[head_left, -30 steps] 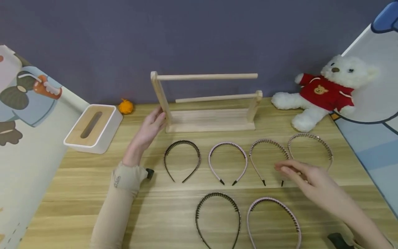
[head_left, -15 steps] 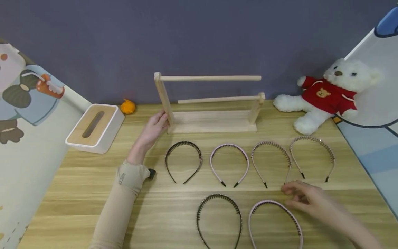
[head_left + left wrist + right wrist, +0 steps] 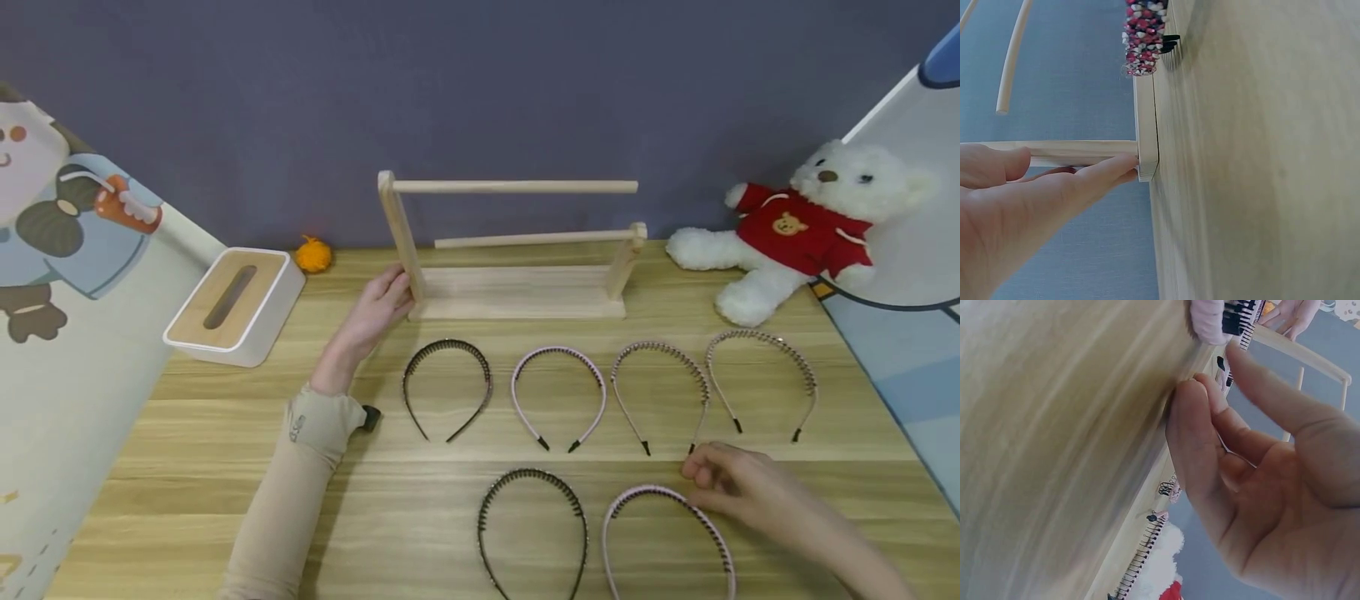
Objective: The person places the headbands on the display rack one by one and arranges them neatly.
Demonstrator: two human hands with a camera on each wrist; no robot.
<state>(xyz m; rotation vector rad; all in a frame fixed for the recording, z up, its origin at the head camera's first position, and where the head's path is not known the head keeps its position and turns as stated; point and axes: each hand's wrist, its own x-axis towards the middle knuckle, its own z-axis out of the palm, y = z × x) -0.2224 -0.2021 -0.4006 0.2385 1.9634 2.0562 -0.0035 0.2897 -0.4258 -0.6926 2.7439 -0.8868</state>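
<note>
A wooden two-bar rack [image 3: 517, 292] stands at the back of the table. My left hand [image 3: 378, 304] holds its left upright low down; in the left wrist view the thumb and fingers [image 3: 1107, 172] lie on either side of that post. My right hand [image 3: 738, 483] has loosely bent fingers with nothing between them. It is beside the front pink headband [image 3: 670, 492] and just below the tip of a beaded headband [image 3: 660, 346]. Whether it touches either is unclear. In the right wrist view a pink headband end [image 3: 1207, 322] lies near the thumb.
More headbands lie on the table: a dark one [image 3: 447, 343], a pink one [image 3: 558, 350], a beaded one [image 3: 761, 337] and a front dark one [image 3: 532, 473]. A tissue box [image 3: 247, 308] and orange ball [image 3: 313, 254] stand left; a white teddy bear [image 3: 802, 229] sits right.
My right hand has moved down from over the two beaded headbands to beside the front pink one. The left hand stays at the rack's upright. The headbands lie as before.
</note>
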